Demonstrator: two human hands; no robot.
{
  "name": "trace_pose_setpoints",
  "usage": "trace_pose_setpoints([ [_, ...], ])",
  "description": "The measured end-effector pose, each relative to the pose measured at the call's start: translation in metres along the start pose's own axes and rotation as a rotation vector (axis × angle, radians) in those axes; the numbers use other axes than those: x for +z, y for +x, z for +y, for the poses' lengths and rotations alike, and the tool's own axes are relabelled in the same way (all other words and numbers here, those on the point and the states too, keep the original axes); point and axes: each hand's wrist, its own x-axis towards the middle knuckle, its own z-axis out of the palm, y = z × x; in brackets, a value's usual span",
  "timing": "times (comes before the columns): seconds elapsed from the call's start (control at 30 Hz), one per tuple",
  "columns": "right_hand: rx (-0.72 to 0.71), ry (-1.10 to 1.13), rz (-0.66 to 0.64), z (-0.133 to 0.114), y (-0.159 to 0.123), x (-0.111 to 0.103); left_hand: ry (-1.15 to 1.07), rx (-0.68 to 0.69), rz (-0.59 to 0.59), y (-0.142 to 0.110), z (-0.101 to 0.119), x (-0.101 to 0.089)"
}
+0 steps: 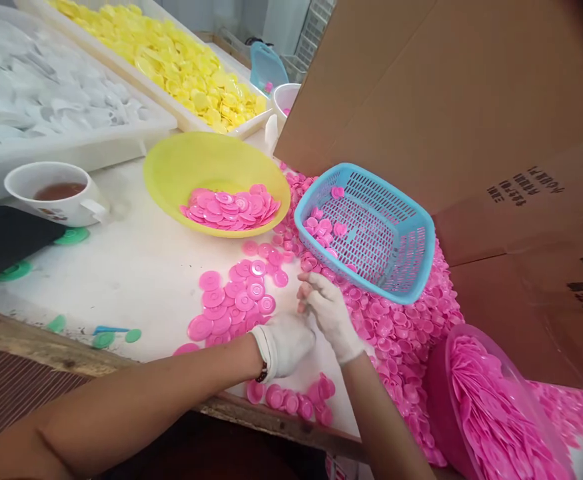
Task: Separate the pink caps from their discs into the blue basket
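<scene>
Both my hands wear white gloves. My left hand (286,343) rests on the white table (141,267) with its fingers curled, just right of a loose spread of pink plastic discs (236,300). My right hand (326,310) is beside it, fingers bent over pink discs at the edge of a big pink heap (406,327). What the fingers grip is hidden. A yellow bowl (181,163) holding stacked pink discs sits behind. A blue mesh basket (396,260) with a few pink pieces lies tilted on the heap.
A white cup of brown liquid (56,193) stands at the left beside a black object (1,240). White trays hold white parts (36,87) and yellow discs (171,60). A cardboard box (451,100) rises at the right. A clear bag of pink discs (496,407) lies lower right.
</scene>
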Motion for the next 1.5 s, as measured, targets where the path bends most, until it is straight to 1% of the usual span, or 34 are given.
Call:
trace_pose_setpoints([
  [0.03,-0.006,-0.085,-0.029,0.007,0.013,0.007,-0.013,0.008,0.022,0.001,-0.001,0.000],
  [0.1,-0.042,-0.274,-0.048,0.016,0.035,0.015,-0.029,0.041,0.056,0.003,-0.003,0.001],
  [0.2,-0.115,-0.514,-0.065,0.021,0.050,0.011,-0.066,0.084,0.122,0.007,-0.007,0.003],
  [0.27,-0.133,-0.572,-0.057,0.023,0.047,0.002,-0.096,0.114,0.167,0.010,-0.008,0.005],
  [0.33,-0.120,-0.571,-0.020,0.026,0.036,-0.009,-0.078,0.122,0.213,0.012,-0.007,0.008],
  [0.4,-0.108,-0.525,0.027,0.030,0.020,-0.022,-0.021,0.109,0.275,0.013,-0.005,0.011],
  [0.47,-0.092,-0.447,0.062,0.033,0.006,-0.031,0.030,0.092,0.308,0.016,-0.003,0.015],
  [0.57,-0.098,-0.384,0.059,0.033,-0.002,-0.036,0.054,0.052,0.294,0.019,-0.002,0.022],
  [0.67,-0.124,-0.444,-0.031,0.028,0.008,-0.033,0.053,0.020,0.271,0.019,-0.002,0.026],
  [0.77,-0.210,-0.576,-0.161,0.020,0.025,-0.028,0.057,-0.006,0.251,0.015,0.001,0.025],
  [0.87,-0.304,-0.768,-0.249,0.015,0.038,-0.023,0.047,-0.089,0.213,0.012,0.005,0.021],
  [0.93,-0.342,-0.847,-0.275,0.014,0.043,-0.020,0.045,-0.070,0.178,0.011,0.006,0.021],
  [1.0,-0.357,-0.864,-0.259,0.015,0.045,-0.018,0.057,0.016,0.156,0.011,0.007,0.023],
  [1.07,-0.356,-0.826,-0.211,0.016,0.044,-0.017,0.068,0.110,0.177,0.012,0.006,0.025],
  [1.13,-0.350,-0.723,-0.135,0.015,0.038,-0.020,0.064,0.145,0.233,0.014,0.006,0.026],
  [1.2,-0.319,-0.544,-0.022,0.013,0.025,-0.025,0.066,0.116,0.303,0.016,0.005,0.024],
  [1.27,-0.260,-0.321,0.098,0.009,0.006,-0.033,0.071,0.037,0.344,0.019,0.004,0.023],
  [1.33,-0.211,-0.128,0.185,0.008,-0.017,-0.043,0.055,0.004,0.337,0.022,0.004,0.025],
  [1.37,-0.191,-0.062,0.216,0.009,-0.030,-0.048,0.031,0.019,0.322,0.022,0.004,0.027],
  [1.47,-0.096,0.022,0.284,0.021,-0.062,-0.059,-0.057,0.127,0.279,0.020,0.006,0.030],
  [1.5,-0.057,0.033,0.301,0.026,-0.071,-0.061,-0.092,0.138,0.280,0.019,0.005,0.029],
])
